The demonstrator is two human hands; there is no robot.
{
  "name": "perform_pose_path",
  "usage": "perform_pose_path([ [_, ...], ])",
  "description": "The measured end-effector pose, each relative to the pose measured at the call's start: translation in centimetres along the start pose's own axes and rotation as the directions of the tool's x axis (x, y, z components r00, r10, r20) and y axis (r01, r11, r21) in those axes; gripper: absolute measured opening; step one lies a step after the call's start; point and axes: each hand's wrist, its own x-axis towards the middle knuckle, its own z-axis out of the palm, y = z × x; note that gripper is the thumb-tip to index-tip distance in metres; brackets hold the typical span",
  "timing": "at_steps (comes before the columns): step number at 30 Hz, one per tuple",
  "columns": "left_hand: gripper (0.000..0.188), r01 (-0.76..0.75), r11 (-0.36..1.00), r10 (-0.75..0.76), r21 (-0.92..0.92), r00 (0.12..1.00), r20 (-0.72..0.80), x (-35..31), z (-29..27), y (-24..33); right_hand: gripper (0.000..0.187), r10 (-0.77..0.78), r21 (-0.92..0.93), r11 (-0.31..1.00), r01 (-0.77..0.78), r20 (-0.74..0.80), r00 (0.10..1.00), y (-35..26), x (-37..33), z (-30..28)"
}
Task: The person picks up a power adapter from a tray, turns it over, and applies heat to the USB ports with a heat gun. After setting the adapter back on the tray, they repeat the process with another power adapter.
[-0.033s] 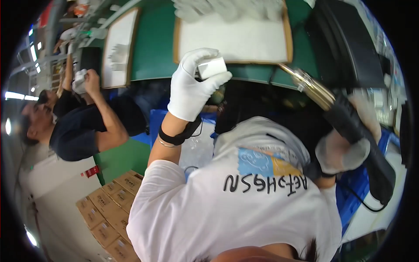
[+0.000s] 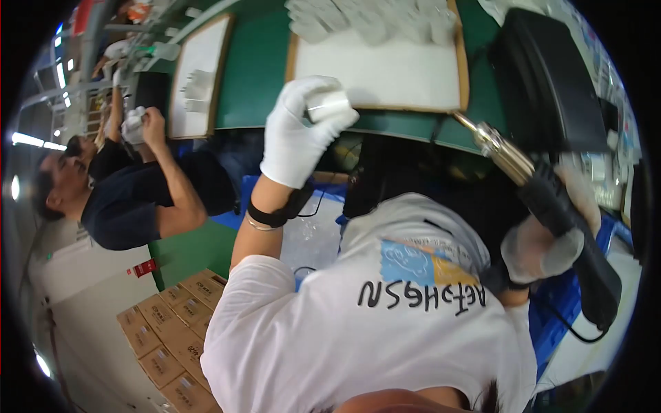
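Observation:
My left hand (image 2: 296,131), in a white glove, is raised at the near edge of the green workbench. Its thumb and fingers pinch a small white block-like piece (image 2: 328,105) with a shiny face; its exact kind does not show. On the right, my right hand (image 2: 544,248), in a thin whitish glove, is closed round the black handle of a hot-air gun (image 2: 513,160). The gun's metal barrel narrows to a thin nozzle that points up and left toward the bench edge, apart from the white piece. A black cord leaves the handle's lower end.
A white wood-edged board (image 2: 379,72) lies on the green bench (image 2: 255,69), with several whitish pieces (image 2: 372,20) at its far side. A black case (image 2: 544,82) stands right. Another person (image 2: 138,199) works at the left, beside a second board (image 2: 196,62). Cardboard boxes (image 2: 165,330) are stacked lower left.
The white piece has turned slightly between my left fingers. The whole view has shifted a little, and the hot-air gun sits slightly lower in it. Both hands keep their hold.

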Motion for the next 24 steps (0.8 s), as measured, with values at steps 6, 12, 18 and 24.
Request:
perform_pose_path([
  [6,0.028,-0.012,0.815,0.027,0.580,0.999,-0.018,10.2,-12.9,-8.9,0.052,0.066,-0.137,0.988,-0.069,-0.027,0.997,-0.8,-0.5,-0.1],
  [12,0.044,0.238,0.557,-0.430,0.796,0.902,0.031,18.3,-20.1,-21.3,0.047,0.033,-0.053,0.998,-0.032,0.022,0.999,-1.3,-0.2,1.1],
  [18,0.051,0.203,0.404,-0.450,0.892,0.893,0.001,18.4,-20.1,-23.9,0.045,-0.029,-0.022,0.999,0.029,0.020,0.999,-0.8,0.0,-0.3],
  [24,0.039,-0.281,0.746,0.214,0.604,0.960,0.182,16.8,-7.3,-6.0,0.048,-0.011,-0.013,1.000,0.011,-0.045,0.999,0.3,-0.5,-0.3],
])
